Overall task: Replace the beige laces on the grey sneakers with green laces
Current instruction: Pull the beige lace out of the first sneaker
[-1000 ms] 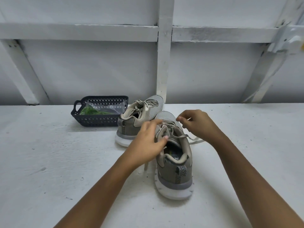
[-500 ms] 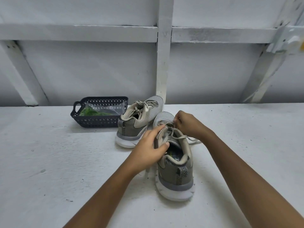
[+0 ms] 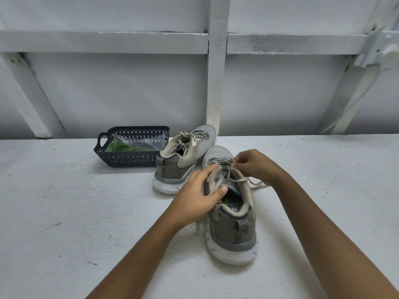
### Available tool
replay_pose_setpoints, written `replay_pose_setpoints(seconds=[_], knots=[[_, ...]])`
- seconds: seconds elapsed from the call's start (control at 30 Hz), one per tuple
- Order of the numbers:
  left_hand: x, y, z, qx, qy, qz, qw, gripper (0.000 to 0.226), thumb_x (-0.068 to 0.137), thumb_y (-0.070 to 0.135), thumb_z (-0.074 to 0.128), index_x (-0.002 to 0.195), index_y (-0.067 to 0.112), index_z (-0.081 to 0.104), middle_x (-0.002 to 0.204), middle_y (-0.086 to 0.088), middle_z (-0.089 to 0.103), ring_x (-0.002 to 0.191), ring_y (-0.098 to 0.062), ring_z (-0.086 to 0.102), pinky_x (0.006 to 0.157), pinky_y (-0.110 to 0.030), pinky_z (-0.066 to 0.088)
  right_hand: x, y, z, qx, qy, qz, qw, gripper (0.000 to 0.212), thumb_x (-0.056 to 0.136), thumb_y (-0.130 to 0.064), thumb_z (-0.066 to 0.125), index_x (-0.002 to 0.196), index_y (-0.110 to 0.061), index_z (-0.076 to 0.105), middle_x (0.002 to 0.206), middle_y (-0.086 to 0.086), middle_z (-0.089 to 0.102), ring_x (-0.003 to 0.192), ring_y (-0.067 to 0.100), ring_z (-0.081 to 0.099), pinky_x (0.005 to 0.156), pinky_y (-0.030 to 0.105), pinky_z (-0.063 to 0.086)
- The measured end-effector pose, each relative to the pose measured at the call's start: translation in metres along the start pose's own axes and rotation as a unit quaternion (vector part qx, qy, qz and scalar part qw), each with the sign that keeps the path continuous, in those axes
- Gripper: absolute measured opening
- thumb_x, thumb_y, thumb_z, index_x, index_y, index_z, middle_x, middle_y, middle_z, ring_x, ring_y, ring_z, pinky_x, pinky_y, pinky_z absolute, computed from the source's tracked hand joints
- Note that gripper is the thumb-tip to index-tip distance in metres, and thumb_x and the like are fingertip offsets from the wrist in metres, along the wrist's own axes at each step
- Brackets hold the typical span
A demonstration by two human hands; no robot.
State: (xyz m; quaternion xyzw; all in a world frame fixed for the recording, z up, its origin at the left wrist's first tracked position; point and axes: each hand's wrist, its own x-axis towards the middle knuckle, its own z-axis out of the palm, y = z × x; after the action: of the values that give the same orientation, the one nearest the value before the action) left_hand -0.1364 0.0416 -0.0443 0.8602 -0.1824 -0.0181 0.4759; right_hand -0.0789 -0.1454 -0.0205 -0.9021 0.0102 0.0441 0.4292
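Grey mesh sneaker (image 3: 233, 225) with a white sole stands near the middle of the white worktop (image 3: 64, 212), heel toward the person and toe toward the back edge. The left hand (image 3: 197, 196) grips its left side at the collar, the thumb curled over the opening beside the tongue and the fingers reaching up along the eyelets. The right hand (image 3: 253, 166) is bunched over the laced throat, its fingertips pinching the beige lace (image 3: 248, 181), whose loose end trails over the shoe's right side onto the worktop. A second grey sneaker (image 3: 185, 157) sits just behind and to the left, its own beige lace in place. Left of that, nearer the back edge, a dark perforated plastic basket (image 3: 129, 158) holds green laces (image 3: 119, 146) inside a clear bag.
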Motion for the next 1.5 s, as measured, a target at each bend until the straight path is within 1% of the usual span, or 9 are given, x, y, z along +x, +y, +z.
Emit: replay_pose_setpoints(seconds=[0.2, 0.3, 0.47, 0.67, 0.87, 1.0, 1.17, 1.37, 1.5], knots=[[0.000, 0.001, -0.002, 0.005, -0.015, -0.007, 1.000, 0.060, 0.087, 0.026, 0.063, 0.139, 0.039, 0.036, 0.138, 0.015, 0.038, 0.116, 0.008, 0.035, 0.098, -0.017, 0.031, 0.007, -0.003, 0.008, 0.021, 0.096, 0.002, 0.995, 0.012, 0.100, -0.014, 0.037, 0.093, -0.009, 0.045, 0.066, 0.001, 0.060, 0.052, 0.008, 0.055, 0.038, 0.009, 0.039], [0.000, 0.002, -0.003, -0.015, -0.021, -0.019, 0.999, 0.062, 0.082, 0.027, 0.061, 0.138, 0.042, 0.036, 0.140, 0.012, 0.038, 0.120, 0.002, 0.038, 0.106, -0.031, 0.037, 0.005, -0.004, 0.005, 0.005, 0.055, 0.011, 0.998, 0.024, 0.098, -0.020, 0.048, 0.082, -0.004, 0.058, 0.063, 0.003, 0.058, 0.049, 0.008, 0.052, 0.037, 0.008, 0.037], [0.000, 0.002, -0.002, -0.012, -0.011, -0.025, 1.000, 0.061, 0.085, 0.017, 0.059, 0.138, 0.040, 0.037, 0.138, 0.011, 0.039, 0.120, 0.000, 0.039, 0.104, -0.025, 0.035, 0.001, -0.004, -0.002, -0.010, -0.001, 0.015, 1.000, 0.017, 0.092, -0.011, 0.059, 0.075, -0.007, 0.062, 0.066, 0.007, 0.058, 0.055, 0.012, 0.051, 0.041, 0.011, 0.042], [0.000, 0.002, 0.001, -0.015, -0.006, -0.034, 0.999, 0.067, 0.073, 0.034, 0.053, 0.137, 0.042, 0.038, 0.137, 0.013, 0.041, 0.118, 0.003, 0.039, 0.098, -0.020, 0.031, 0.011, -0.003, -0.012, 0.082, 0.135, 0.010, 0.987, 0.023, 0.093, -0.011, 0.051, 0.072, -0.010, 0.059, 0.078, 0.010, 0.064, 0.062, 0.012, 0.060, 0.053, 0.024, 0.049], [0.002, 0.001, 0.002, -0.002, 0.009, -0.027, 1.000, 0.059, 0.084, 0.019, 0.060, 0.137, 0.038, 0.040, 0.136, 0.012, 0.042, 0.112, 0.004, 0.039, 0.095, -0.017, 0.030, 0.000, -0.001, -0.008, -0.008, -0.008, 0.029, 1.000, 0.018, 0.091, -0.021, 0.061, 0.081, -0.007, 0.065, 0.070, 0.004, 0.063, 0.059, 0.008, 0.058, 0.050, 0.017, 0.048], [0.002, 0.003, 0.004, -0.007, 0.004, -0.033, 0.999, 0.064, 0.074, 0.034, 0.057, 0.136, 0.039, 0.042, 0.136, 0.012, 0.043, 0.112, 0.004, 0.040, 0.096, -0.018, 0.031, 0.000, -0.003, -0.012, 0.043, 0.009, 0.032, 0.999, 0.024, 0.096, -0.015, 0.053, 0.074, -0.008, 0.060, 0.068, 0.003, 0.063, 0.057, 0.008, 0.060, 0.052, 0.020, 0.048], [0.002, 0.004, 0.005, -0.017, 0.011, -0.042, 0.999, 0.072, 0.063, 0.036, 0.048, 0.135, 0.038, 0.043, 0.134, 0.012, 0.044, 0.115, 0.003, 0.041, 0.099, -0.019, 0.032, 0.007, -0.005, -0.015, 0.165, 0.129, 0.052, 0.977, 0.028, 0.100, -0.015, 0.038, 0.079, -0.008, 0.056, 0.077, 0.009, 0.063, 0.061, 0.014, 0.061, 0.055, 0.027, 0.051], [0.002, 0.004, 0.006, -0.023, 0.015, -0.038, 0.999, 0.070, 0.064, 0.035, 0.047, 0.134, 0.037, 0.044, 0.133, 0.011, 0.045, 0.113, 0.003, 0.042, 0.097, -0.018, 0.032, -0.005, -0.003, 0.000, -0.002, 0.018, 0.036, 0.999, 0.026, 0.092, -0.018, 0.058, 0.067, -0.012, 0.060, 0.060, 0.002, 0.055, 0.052, 0.009, 0.049, 0.038, 0.013, 0.039], [0.002, 0.004, 0.006, -0.026, 0.016, -0.040, 0.999, 0.071, 0.064, 0.035, 0.047, 0.134, 0.038, 0.044, 0.132, 0.013, 0.044, 0.111, 0.003, 0.042, 0.096, -0.018, 0.032, -0.003, -0.006, -0.006, 0.086, 0.017, 0.056, 0.995, 0.025, 0.096, -0.009, 0.046, 0.074, -0.008, 0.058, 0.067, 0.004, 0.061, 0.057, 0.012, 0.057, 0.045, 0.017, 0.045]])
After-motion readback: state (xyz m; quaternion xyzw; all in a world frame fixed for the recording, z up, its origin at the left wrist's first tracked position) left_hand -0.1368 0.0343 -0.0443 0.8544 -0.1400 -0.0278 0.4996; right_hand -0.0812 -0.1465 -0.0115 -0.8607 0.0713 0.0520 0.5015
